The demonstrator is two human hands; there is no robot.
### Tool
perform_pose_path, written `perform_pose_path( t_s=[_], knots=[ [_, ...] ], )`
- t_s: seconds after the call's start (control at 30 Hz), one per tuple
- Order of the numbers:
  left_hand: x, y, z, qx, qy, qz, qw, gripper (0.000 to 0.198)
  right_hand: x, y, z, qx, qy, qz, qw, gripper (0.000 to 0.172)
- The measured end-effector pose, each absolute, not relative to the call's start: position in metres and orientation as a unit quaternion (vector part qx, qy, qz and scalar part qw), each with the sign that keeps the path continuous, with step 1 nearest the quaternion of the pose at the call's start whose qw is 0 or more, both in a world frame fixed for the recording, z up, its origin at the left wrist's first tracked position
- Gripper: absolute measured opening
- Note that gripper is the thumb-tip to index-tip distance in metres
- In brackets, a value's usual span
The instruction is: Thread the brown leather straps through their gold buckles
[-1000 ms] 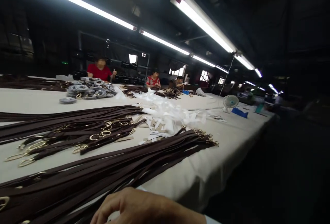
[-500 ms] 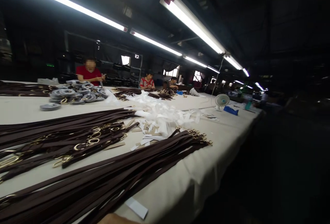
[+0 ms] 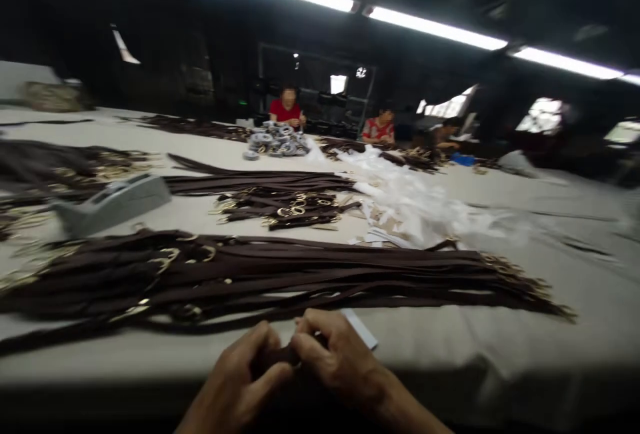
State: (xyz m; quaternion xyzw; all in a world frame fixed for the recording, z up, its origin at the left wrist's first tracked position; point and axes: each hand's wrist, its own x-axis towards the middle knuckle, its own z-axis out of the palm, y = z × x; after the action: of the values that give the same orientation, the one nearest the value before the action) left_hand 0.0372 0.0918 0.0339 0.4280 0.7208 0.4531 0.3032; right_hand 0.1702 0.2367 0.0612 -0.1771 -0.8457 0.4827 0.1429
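Note:
At the table's near edge, my left hand [image 3: 245,371] and my right hand [image 3: 337,354] are close together, both closed on a dark brown strap [image 3: 285,356]. Only a short piece of it shows between my fingers; the rest is hidden by the hands or lost in shadow. Just beyond them lies a long bundle of dark brown straps [image 3: 350,271], with gold-coloured metal clasps at the right end and rings towards the left. A white strip of card [image 3: 361,329] rests on the cloth beside my right hand.
A grey tape dispenser [image 3: 117,204] stands at the left behind the bundle. Shorter strap pieces with gold rings [image 3: 285,209], crumpled clear plastic [image 3: 415,197] and grey coiled rolls [image 3: 277,141] lie further back. Several people sit across the white-covered table [image 3: 200,357].
The view has swung left and down, bringing the tape dispenser into sight. Both my hands now show, gripping a strap; before, only a bit of one showed at the bottom edge.

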Motion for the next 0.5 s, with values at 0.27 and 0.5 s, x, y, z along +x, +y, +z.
perform_pose_path(
  t_s=[0.27, 0.5],
  knots=[
    [0.037, 0.082, 0.036, 0.335, 0.500, 0.533, 0.594, 0.054, 0.177, 0.240, 0.067, -0.103, -0.662, 0.739, -0.069, 0.052],
    [0.037, 0.074, 0.026, 0.269, 0.407, 0.579, 0.654, 0.054, 0.169, 0.217, 0.071, -0.132, -0.554, 0.821, -0.036, 0.051]
  ],
)
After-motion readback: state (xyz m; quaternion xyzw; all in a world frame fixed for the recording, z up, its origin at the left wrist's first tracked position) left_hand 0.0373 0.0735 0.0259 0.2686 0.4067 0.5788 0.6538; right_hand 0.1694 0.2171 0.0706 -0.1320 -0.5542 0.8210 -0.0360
